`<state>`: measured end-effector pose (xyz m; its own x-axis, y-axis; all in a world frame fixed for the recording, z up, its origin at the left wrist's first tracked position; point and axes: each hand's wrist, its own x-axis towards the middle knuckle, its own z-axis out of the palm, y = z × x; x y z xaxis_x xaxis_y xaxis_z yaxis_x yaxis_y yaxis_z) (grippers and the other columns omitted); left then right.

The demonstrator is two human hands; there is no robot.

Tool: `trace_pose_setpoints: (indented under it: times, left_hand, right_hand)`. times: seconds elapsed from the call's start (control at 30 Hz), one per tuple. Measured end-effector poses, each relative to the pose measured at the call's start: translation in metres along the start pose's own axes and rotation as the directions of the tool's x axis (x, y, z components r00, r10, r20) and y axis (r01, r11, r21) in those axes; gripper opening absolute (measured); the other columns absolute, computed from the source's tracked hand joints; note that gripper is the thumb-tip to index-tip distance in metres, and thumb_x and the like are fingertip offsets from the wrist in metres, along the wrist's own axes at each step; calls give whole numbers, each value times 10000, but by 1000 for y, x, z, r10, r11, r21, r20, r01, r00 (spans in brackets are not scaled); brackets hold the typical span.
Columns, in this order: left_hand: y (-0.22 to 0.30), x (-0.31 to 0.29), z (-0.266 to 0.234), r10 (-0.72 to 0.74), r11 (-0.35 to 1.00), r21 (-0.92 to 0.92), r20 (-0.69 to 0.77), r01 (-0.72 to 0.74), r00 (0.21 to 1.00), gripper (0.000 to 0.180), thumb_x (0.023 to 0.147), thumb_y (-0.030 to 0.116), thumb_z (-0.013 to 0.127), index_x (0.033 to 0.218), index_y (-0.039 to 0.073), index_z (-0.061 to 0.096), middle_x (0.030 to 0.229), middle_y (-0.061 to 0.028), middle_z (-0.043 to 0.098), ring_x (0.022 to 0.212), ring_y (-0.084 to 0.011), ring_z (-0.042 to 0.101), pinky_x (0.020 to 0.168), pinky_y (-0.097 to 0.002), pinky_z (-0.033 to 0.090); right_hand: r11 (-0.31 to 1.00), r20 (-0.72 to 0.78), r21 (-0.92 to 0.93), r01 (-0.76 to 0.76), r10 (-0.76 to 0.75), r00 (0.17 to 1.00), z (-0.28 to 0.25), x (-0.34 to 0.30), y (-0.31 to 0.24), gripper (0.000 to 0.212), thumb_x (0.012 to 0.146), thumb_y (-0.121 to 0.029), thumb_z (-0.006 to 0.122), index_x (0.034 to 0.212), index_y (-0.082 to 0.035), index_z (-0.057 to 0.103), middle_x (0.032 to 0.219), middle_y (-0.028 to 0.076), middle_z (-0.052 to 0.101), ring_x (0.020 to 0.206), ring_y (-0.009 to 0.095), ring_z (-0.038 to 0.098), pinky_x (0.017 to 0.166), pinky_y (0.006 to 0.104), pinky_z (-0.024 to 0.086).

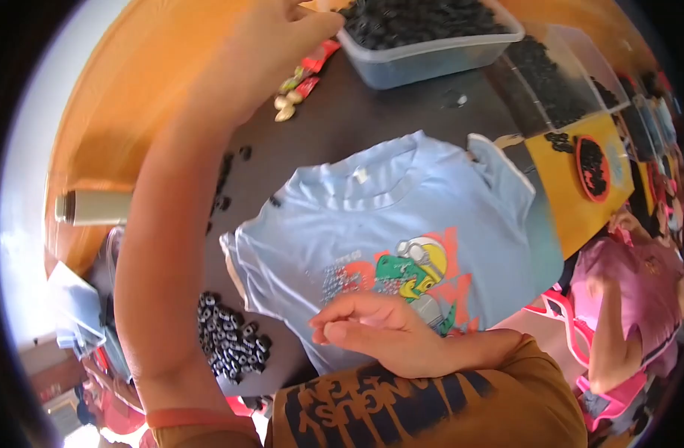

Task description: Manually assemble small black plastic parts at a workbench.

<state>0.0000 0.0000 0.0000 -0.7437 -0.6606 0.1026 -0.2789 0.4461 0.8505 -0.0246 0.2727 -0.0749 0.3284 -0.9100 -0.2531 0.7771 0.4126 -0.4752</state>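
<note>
A light blue T-shirt (446, 216) with a cartoon dinosaur print lies spread on the dark tabletop. My right hand (379, 328) hovers over its lower part, fingers curled toward the thumb; anything between them is hidden. Stretched far forward, my left hand (312, 26) is at the left corner of a clear plastic tub (431, 66) full of small black pieces (424, 21). Its thumb meets the rim, while the top edge of the picture cuts off the other fingers. By my left forearm lies a heap of small black ring-shaped pieces (230, 340).
Peanuts (286, 104) and red wrappers (319, 56) lie left of the tub. A second clear container (573, 75) of black pieces stands right, near a red oval dish (592, 168) on a yellow sheet (551, 179). A pale cylinder (95, 207) is left; a person in pink (625, 284) sits right.
</note>
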Motion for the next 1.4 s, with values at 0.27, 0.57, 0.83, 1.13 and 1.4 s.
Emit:
trace_pose_setpoints:
  times: [0.27, 0.57, 0.83, 1.13, 1.4]
  left_hand:
    - [-59, -124, -61, -376, 833, 328, -255, 445, 891, 306, 864, 173, 569, 1082, -36, 619, 778, -41, 613, 699, -89, 563, 672, -240, 465]
    - [-98, -122, -27, 52, 652, 753, -162, 89, 985, 234, 850, 155, 585, 1039, 17, 590, 959, -166, 579, 841, -368, 585, 735, -426, 485]
    - [-89, -141, -11, 81, 784, 618, -180, 49, 980, 199, 848, 103, 550, 995, -4, 630, 879, -172, 608, 761, -314, 607, 693, -384, 496]
    - [22, -247, 32, -591, 607, -683, -46, 406, 805, 277, 873, -51, 487, 1137, -51, 568, 921, -50, 606, 687, -56, 519, 615, -175, 425]
    - [24, -292, 53, -542, 612, -696, -21, 377, 840, 364, 869, -66, 520, 1226, 6, 495, 943, -22, 587, 718, -22, 520, 640, -164, 433]
  right_hand:
    - [996, 108, -83, -45, 54, 993, 1, 4, 4, 189, 944, -25, 502, 1109, 29, 577, 1041, 74, 581, 989, 113, 548, 853, 251, 427]
    - [990, -56, -109, -93, 88, 995, 7, 7, 1, 161, 940, -39, 512, 1070, 0, 599, 1024, 67, 613, 965, 118, 584, 866, 254, 447]
    - [979, -146, -189, -72, 44, 988, 7, 7, 4, 161, 916, -49, 534, 1052, -4, 607, 985, 76, 629, 899, 119, 593, 821, 253, 454]
    - [833, 54, -445, 329, -341, 938, 1, 10, 11, 268, 862, 3, 609, 1126, 7, 563, 1043, 74, 563, 955, 140, 535, 848, 279, 404]
    - [472, 308, -739, 481, -399, 864, 4, 17, 13, 331, 767, -16, 701, 1085, 4, 612, 966, 99, 591, 875, 200, 562, 778, 295, 435]
